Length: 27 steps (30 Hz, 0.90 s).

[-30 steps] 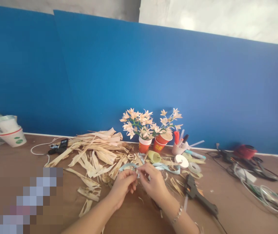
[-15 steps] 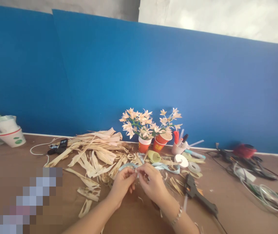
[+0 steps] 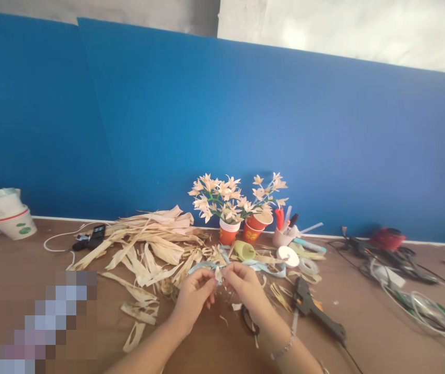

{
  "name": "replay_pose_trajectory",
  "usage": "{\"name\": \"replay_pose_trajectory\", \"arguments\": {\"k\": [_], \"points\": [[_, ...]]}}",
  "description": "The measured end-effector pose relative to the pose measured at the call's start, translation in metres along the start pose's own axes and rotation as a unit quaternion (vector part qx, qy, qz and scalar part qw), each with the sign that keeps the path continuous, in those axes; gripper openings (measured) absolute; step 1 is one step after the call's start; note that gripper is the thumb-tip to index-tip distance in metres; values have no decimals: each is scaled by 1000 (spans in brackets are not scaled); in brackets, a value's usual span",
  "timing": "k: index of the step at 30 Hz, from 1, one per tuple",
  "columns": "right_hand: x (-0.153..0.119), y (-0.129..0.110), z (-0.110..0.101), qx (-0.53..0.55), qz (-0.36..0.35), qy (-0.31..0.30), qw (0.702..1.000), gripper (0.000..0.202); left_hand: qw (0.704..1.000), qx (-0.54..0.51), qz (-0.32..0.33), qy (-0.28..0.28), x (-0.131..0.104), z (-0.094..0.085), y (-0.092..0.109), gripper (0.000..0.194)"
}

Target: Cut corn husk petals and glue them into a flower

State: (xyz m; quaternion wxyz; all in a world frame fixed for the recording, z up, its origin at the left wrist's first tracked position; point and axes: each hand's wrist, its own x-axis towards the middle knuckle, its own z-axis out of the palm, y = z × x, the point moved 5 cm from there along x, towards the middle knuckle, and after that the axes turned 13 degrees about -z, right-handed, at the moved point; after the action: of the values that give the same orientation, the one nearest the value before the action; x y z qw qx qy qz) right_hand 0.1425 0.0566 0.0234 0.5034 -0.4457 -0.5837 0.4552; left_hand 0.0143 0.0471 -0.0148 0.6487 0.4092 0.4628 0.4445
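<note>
My left hand [image 3: 198, 295] and my right hand [image 3: 248, 288] meet at the middle of the table, fingertips pinched close together. Between them shows a small pale piece [image 3: 218, 274], likely a bit of dried husk, too small to make out fully. Both hands are closed on it. Just behind the fingers lies a light blue ribbon [image 3: 259, 266]. Beneath my right hand, a dark scissors handle [image 3: 250, 323] shows in part. To the left spreads a heap of dried corn husks [image 3: 156, 244].
Pale flowers [image 3: 222, 195] stand in red paper cups [image 3: 228, 236] behind my hands. A glue gun [image 3: 316, 311] lies to the right, near a tape roll [image 3: 309, 267]. Cables [image 3: 421, 306] sprawl far right; a white cup [image 3: 17, 226] stands far left.
My right hand has turned slightly and shifted a little right, so the pale piece shows more and the scissors handle comes into view. My left hand stays nearly in place.
</note>
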Motion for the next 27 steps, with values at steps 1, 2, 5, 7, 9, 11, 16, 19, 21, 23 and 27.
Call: {"name": "replay_pose_trajectory", "arguments": {"k": [1, 2, 5, 7, 9, 11, 16, 19, 21, 23, 27], "points": [[-1, 0, 1, 10, 7, 0, 1000, 29, 1000, 0, 0, -1, 0, 0, -1, 20], [-1, 0, 1, 18, 10, 0, 1000, 28, 1000, 0, -1, -1, 0, -1, -1, 21], [-2, 0, 2, 27, 8, -3, 1000, 26, 1000, -2, -2, 0, -1, -1, 0, 21], [-1, 1, 2, 25, 5, -9, 1000, 26, 1000, -4, -3, 2, -2, -1, 1, 21], [0, 3, 2, 14, 6, -22, 1000, 25, 1000, -1, -2, 8, -3, -1, 1, 20], [0, 0, 0, -14, -16, -20, 1000, 21, 1000, 14, 1, 19, -3, -2, 2, 19], [-7, -33, -8, -232, -198, 24, 952, 6, 993, 93, 50, 60, -4, -4, 5, 18], [-14, -43, -2, -322, -254, 6, 912, 5, 980, 151, 103, 74, -8, -3, 10, 17], [-17, -41, 2, -351, -252, 2, 902, 8, 969, 191, 134, 82, -10, -2, 12, 17], [-18, -38, 4, -372, -247, 3, 895, 10, 959, 222, 154, 90, -12, -2, 14, 18], [-18, -36, 5, -402, -237, 13, 885, 8, 949, 248, 171, 96, -13, -1, 14, 17]]}}
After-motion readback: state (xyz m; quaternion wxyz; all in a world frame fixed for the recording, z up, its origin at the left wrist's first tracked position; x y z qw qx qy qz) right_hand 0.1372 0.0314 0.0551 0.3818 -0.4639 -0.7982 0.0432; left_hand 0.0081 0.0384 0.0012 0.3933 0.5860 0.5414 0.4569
